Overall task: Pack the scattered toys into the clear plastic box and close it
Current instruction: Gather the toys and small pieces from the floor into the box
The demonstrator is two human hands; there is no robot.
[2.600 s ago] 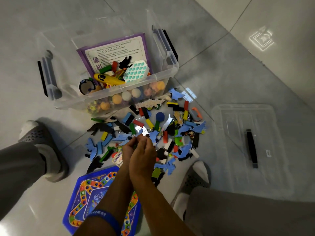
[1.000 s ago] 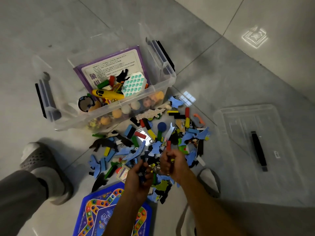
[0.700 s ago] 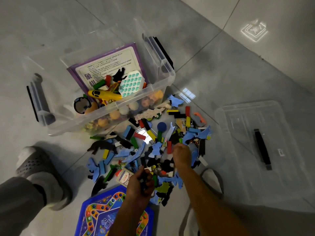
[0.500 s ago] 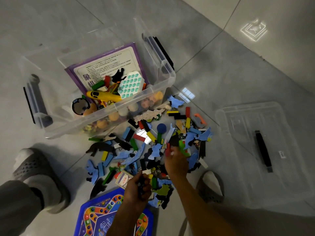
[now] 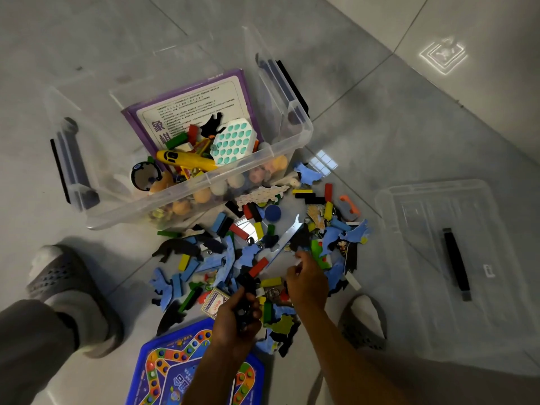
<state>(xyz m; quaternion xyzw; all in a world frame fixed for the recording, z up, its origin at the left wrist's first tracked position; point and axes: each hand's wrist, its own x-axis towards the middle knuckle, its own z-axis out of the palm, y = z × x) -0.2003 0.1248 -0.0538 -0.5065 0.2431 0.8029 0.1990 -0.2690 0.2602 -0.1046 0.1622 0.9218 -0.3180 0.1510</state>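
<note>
Tiled floor (image 5: pixel 409 141): left hand (image 5: pixel 236 317) grips dark pieces, right hand (image 5: pixel 306 283) pinches another; light, stiff toys (image 5: pixel 263 252), edge-pinch

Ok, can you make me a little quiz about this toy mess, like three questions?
1. True or false: the lid is already on the clear box.
2. Which hand grips a bunch of dark pieces? A) the left hand B) the right hand
3. Fill in: the yellow toy plane lies inside the ____.

Key: 1 false, the lid lies on the floor to the right. 2 A. 3 box.
</note>
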